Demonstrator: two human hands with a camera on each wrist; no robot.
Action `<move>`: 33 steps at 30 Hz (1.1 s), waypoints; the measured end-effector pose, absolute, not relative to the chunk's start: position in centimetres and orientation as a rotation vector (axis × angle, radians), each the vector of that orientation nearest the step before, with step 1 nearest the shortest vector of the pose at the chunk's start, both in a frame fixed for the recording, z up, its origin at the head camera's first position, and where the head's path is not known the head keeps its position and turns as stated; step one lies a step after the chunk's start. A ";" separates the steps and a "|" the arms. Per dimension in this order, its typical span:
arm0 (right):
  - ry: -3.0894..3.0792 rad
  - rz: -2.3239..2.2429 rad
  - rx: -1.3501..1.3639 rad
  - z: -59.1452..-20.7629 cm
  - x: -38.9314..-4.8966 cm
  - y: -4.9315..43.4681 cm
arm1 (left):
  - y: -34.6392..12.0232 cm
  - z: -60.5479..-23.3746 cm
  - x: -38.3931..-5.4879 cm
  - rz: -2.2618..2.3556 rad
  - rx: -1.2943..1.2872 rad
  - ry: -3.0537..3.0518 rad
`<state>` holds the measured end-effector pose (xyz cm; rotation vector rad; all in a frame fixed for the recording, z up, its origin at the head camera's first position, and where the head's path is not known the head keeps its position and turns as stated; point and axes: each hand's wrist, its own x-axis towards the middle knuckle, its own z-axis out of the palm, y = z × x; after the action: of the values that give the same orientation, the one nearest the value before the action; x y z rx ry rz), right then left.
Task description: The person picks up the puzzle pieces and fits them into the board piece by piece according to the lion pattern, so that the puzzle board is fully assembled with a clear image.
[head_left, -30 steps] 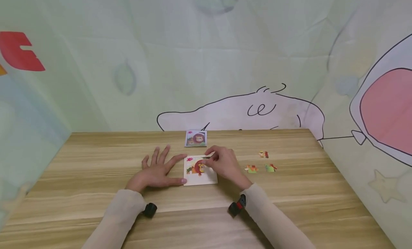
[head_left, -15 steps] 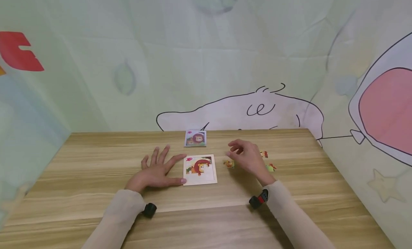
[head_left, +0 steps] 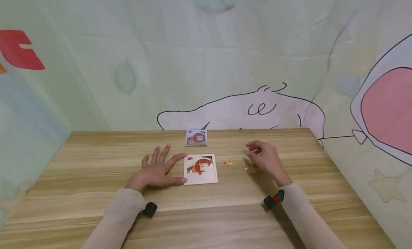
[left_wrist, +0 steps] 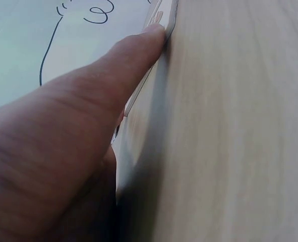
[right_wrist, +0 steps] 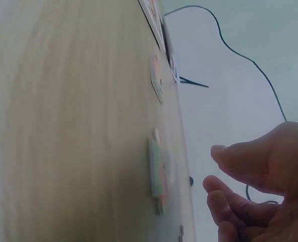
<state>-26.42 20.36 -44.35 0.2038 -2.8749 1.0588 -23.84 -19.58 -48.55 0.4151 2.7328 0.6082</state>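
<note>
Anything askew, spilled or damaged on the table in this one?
Nothing stands out. The puzzle board lies flat, only partly filled, and the loose pieces to its right look ordinary for an unfinished puzzle.

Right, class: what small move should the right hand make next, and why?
I'd probably lower the right hand to pinch the orange and green piece: that hand hovers close by, holding nothing; the puzzle board is bare along its near side; and the left hand touches the board's edge, likely steadying it.

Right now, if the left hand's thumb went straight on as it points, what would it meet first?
Likely the puzzle board; the left hand has its thumb tip at that board's left edge.
</note>
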 end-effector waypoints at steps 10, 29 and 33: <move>-2.905 1.007 0.136 -44.5 -26.9 23.9 | -19.6 -48.5 -23.8 0.598 0.411 2.733; -3.107 0.955 0.000 -44.8 -27.4 26.8 | -19.6 -48.2 -23.7 0.603 0.413 2.728; -3.111 0.956 -0.010 -44.8 -27.4 26.8 | -19.5 -48.3 -23.7 0.608 0.412 2.724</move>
<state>-27.41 26.82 -44.77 -0.0098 -3.1108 0.9560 -23.72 -19.55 -48.35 0.4118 2.7245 0.6077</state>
